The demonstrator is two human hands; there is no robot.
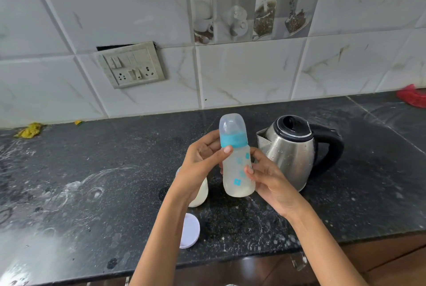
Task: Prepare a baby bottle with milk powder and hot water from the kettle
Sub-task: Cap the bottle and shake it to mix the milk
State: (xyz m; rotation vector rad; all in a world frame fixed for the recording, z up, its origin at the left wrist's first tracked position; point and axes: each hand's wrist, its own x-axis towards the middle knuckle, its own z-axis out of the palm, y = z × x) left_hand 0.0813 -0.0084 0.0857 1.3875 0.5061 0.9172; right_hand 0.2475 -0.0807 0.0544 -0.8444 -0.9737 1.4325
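A baby bottle (237, 165) with a blue collar and a clear cap is held upright above the black counter, filled with cloudy whitish liquid. My left hand (200, 165) grips its upper body just below the collar, thumb across the front. My right hand (267, 177) holds the lower body from the right side. A steel kettle (292, 154) with a black lid and handle stands just behind and to the right of the bottle. A jar of white milk powder (199, 195) sits behind my left wrist, mostly hidden. Its white lid (190, 230) lies on the counter near the front.
The black granite counter (92, 182) shows dried white smears at the left. A switch and socket plate (132, 64) is on the tiled wall. A yellow rag (28, 130) lies at the back left, and a red object (412, 96) at the far right. The counter's front edge runs below my forearms.
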